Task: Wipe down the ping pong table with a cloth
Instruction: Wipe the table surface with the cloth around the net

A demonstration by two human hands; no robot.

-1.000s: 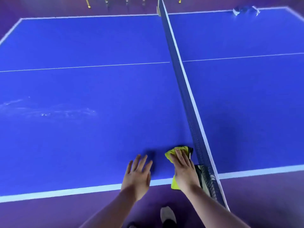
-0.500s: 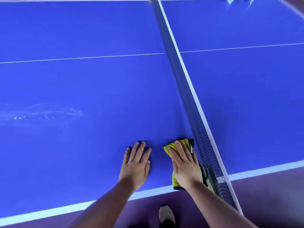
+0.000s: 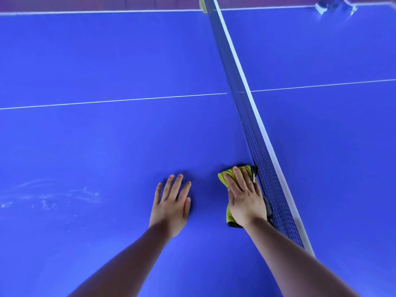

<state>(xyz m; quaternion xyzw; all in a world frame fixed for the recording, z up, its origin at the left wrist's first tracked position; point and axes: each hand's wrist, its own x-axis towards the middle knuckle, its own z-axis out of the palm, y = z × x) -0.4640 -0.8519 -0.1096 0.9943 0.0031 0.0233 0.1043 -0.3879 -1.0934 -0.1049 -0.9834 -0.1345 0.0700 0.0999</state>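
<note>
straight-fingered right grip (image 3: 246, 198) presses a yellow cloth (image 3: 225, 175) on the ping pong table (image 3: 107, 136) beside the net (image 3: 257, 146); left grip (image 3: 171, 204) lies flat, released.

Yellow-green cloth (image 3: 227, 175), folded, lies flat on the blue ping pong table (image 3: 107, 146), pinned under the right hand (image 3: 246, 200), its edge tight against the dark net (image 3: 263, 159). Pale smears (image 3: 49, 196) streak the surface far left.

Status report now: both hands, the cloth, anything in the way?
Left hand flat on ping pong table, holding nothing. Right hand pressing yellow cloth flat, close beside the net. White smears at left not yet wiped.
</note>
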